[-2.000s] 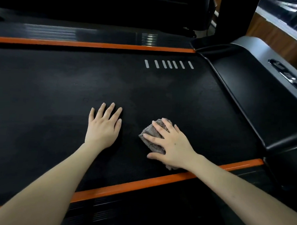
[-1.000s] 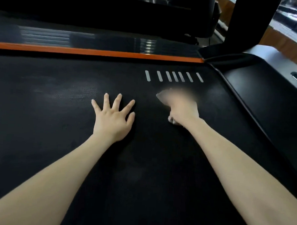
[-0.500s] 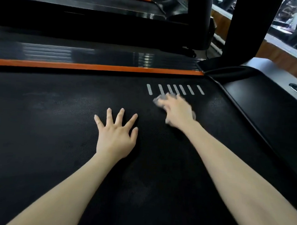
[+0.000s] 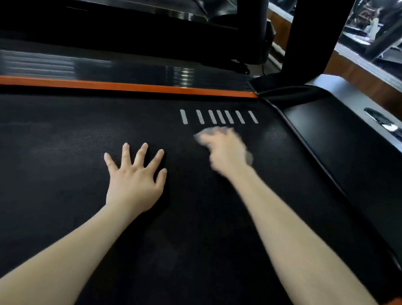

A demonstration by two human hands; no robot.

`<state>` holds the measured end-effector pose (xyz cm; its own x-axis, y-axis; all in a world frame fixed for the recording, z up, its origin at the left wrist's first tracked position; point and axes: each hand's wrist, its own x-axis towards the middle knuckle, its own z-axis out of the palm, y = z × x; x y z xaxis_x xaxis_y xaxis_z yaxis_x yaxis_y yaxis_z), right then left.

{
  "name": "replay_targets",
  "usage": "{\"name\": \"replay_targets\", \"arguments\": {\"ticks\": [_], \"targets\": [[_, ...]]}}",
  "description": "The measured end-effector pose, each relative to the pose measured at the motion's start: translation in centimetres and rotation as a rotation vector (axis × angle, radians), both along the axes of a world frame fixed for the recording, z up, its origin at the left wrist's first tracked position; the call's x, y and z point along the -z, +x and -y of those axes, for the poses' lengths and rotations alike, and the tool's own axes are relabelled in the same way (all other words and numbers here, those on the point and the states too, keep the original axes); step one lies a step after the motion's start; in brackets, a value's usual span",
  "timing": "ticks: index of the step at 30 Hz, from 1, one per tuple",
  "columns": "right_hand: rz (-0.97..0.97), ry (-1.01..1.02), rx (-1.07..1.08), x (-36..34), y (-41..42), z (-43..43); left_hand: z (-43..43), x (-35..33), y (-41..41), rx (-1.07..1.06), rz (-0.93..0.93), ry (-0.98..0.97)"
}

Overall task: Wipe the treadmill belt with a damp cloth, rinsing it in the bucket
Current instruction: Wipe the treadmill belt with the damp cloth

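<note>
Since two seconds ago the right hand (image 4: 226, 151) has slid the cloth (image 4: 202, 135) from the near edge up the belt (image 4: 57, 157) to just short of seven white dashes (image 4: 217, 117). That hand lies over the cloth, both motion-blurred, so whether its fingers curl or press flat I cannot tell; only smeared grey edges of cloth show. Beside it the left hand (image 4: 135, 181) rests flat on the belt, fingers spread, gripping nothing. Textured and black, the belt runs to an orange strip (image 4: 129, 87). To the right sit a black-and-grey cover (image 4: 334, 139), its emblem (image 4: 386, 124) unreadable, and a black post (image 4: 311, 35). Another treadmill (image 4: 110, 0) stands behind.
</note>
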<state>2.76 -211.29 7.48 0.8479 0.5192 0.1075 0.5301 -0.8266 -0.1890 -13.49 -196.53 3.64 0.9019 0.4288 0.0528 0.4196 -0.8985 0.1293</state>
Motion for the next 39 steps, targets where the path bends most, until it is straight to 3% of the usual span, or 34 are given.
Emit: {"name": "replay_targets", "arguments": {"ticks": [2,4,8,11,15,18,22,27,31,34,36,39], "targets": [[0.049,-0.06,-0.377,1.3,-4.3,-1.4,0.0,-0.1,-0.1,0.002,-0.011,-0.008],[0.087,-0.153,-0.466,0.5,-3.8,1.3,-0.2,-0.2,-0.3,0.005,-0.01,-0.022],[-0.026,-0.239,0.117,-1.8,3.7,10.6,-0.2,-0.4,-0.4,-0.005,-0.04,-0.015],[-0.041,-0.315,0.127,-0.7,6.1,11.2,-0.6,-0.7,0.6,-0.016,-0.014,-0.018],[0.087,-0.146,0.274,-0.1,8.5,9.0,-3.3,-1.9,4.5,-0.024,-0.033,-0.046],[0.12,-0.187,0.277,-0.5,11.9,7.3,-4.4,-1.1,6.1,0.013,-0.026,0.004],[0.119,-0.075,0.345,-0.6,16.5,3.7,-4.6,0.2,6.1,0.024,0.039,0.059],[0.115,-0.077,0.268,-0.6,16.4,-4.4,-4.5,0.4,6.6,0.026,0.071,0.06],[0.168,-0.147,0.008,-0.2,10.1,-13.0,-4.5,0.1,6.6,0.018,0.057,0.05],[0.212,-0.09,-0.241,0.6,6.4,-14.7,-4.5,-0.1,6.4,0.022,0.056,0.026],[0.163,-0.055,-0.204,0.3,7.5,-13.1,-4.7,-0.2,6.2,0.029,0.057,0.016],[0.08,-0.16,0.029,-0.7,10.9,-8.5,-4.7,-0.1,6.1,0.04,0.06,0.015]]}}
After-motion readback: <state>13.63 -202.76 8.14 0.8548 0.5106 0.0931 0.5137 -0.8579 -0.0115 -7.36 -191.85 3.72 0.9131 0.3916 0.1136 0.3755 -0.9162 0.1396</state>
